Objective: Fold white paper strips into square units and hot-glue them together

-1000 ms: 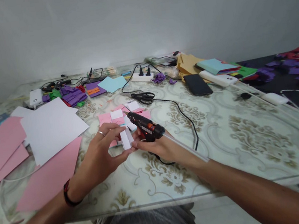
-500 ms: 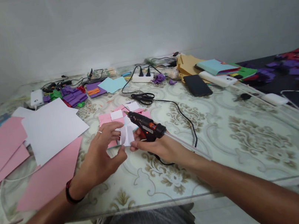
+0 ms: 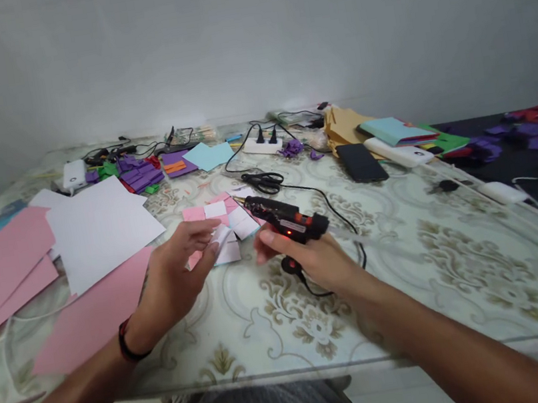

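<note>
A small white paper piece (image 3: 223, 239) is pinched between the thumb and fingers of my left hand (image 3: 177, 262). My right hand (image 3: 307, 253) is closed round a black glue gun (image 3: 278, 215), whose nozzle points up and left and whose small red light is lit. Beneath and behind the white piece, small pink and white paper squares (image 3: 193, 214) lie on the patterned table. The right fingers are apart from the white piece. The gun's handle is partly hidden by the hand.
Large white (image 3: 106, 229) and pink sheets (image 3: 97, 318) lie at the left. Black scissors (image 3: 263, 181), a power strip (image 3: 262, 145) and a phone (image 3: 361, 163) are further back. The gun's cable (image 3: 337, 201) curves over the table. Purple strips (image 3: 138, 174) lie at the back left.
My right hand has let go of the white piece and moved right with the glue gun. My left hand still holds the piece, now tilted. The view has shifted slightly.
</note>
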Motion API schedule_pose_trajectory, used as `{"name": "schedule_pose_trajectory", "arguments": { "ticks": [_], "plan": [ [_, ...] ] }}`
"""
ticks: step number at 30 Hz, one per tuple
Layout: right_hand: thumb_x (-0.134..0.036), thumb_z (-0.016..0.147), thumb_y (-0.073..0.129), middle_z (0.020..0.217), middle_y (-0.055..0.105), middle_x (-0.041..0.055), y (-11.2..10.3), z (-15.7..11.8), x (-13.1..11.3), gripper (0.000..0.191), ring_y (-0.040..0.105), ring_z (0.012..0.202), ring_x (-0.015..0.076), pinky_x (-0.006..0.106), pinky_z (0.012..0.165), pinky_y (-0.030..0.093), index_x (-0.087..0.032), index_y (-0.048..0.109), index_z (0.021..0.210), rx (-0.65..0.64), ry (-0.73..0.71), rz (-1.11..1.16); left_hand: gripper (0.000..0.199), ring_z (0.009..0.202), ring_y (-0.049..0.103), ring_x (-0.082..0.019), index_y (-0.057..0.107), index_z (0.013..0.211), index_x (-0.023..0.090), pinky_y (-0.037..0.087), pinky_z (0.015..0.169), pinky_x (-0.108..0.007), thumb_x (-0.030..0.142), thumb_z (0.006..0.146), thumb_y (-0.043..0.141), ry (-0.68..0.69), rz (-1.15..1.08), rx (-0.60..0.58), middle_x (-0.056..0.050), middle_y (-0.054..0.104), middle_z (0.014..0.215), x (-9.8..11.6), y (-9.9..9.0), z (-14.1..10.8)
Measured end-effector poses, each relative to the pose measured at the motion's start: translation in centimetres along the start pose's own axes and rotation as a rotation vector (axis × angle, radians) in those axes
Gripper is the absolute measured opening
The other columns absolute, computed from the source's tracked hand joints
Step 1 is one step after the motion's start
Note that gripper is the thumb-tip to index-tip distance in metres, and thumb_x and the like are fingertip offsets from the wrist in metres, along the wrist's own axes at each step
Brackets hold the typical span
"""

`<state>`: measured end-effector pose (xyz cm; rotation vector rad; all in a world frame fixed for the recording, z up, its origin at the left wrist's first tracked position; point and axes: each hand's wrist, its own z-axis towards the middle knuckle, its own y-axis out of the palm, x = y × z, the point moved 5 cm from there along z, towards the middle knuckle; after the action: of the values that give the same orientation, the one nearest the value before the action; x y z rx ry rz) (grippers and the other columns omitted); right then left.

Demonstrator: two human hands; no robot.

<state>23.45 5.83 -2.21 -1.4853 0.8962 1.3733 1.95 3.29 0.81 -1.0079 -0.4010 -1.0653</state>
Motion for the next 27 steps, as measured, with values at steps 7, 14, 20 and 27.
{"name": "schedule_pose_trajectory", "arguments": {
  "ticks": [7,14,20,27],
  "plan": [
    [-0.068,0.086,0.072,0.086,0.074,0.0066,-3.4,0.3,-0.4,0.045,0.070,0.083,0.0267,0.043,0.078,0.056,-0.023,0.074,0.086,-0.078,-0.235,0.015,0.017,0.113,0.073,-0.019,0.071,0.101,0.022,0.058,0.095,-0.033,0.009,0.097,0.060,0.120,0.100,-0.041,-0.007,0.078,0.120,1.2,-0.7,0.3],
    [-0.075,0.076,0.076,0.081,0.069,0.0071,-3.2,0.0,-2.6,0.051,0.065,0.075,0.0259,0.039,0.065,0.052,-0.024,0.072,0.082,-0.172,-0.233,-0.111,0.031,0.122,0.069,-0.024,0.067,0.118,0.023,0.058,0.099,-0.038,0.014,0.089,0.071,0.109,0.086,-0.128,-0.012,0.072,0.131,1.2,-0.4,0.0],
    [-0.050,0.079,0.082,0.067,0.057,-0.0010,-2.2,-0.2,-3.4,0.038,0.051,0.061,0.0151,0.027,0.055,0.039,-0.021,0.060,0.069,-0.150,-0.193,-0.409,0.031,0.120,0.070,-0.024,0.064,0.119,0.021,0.059,0.101,-0.039,0.010,0.090,0.067,0.181,0.232,-0.138,-0.013,0.071,0.132,2.0,-0.2,0.1],
    [-0.036,0.088,0.071,0.064,0.053,-0.0022,-1.5,-0.1,-4.0,0.032,0.047,0.060,0.0132,0.027,0.056,0.035,-0.021,0.052,0.066,-0.141,-0.354,-0.581,0.030,0.122,0.070,-0.025,0.062,0.118,0.019,0.059,0.103,-0.040,0.008,0.091,0.064,0.240,0.316,-0.162,-0.014,0.071,0.132,2.1,0.3,-0.1]
  ]
}}
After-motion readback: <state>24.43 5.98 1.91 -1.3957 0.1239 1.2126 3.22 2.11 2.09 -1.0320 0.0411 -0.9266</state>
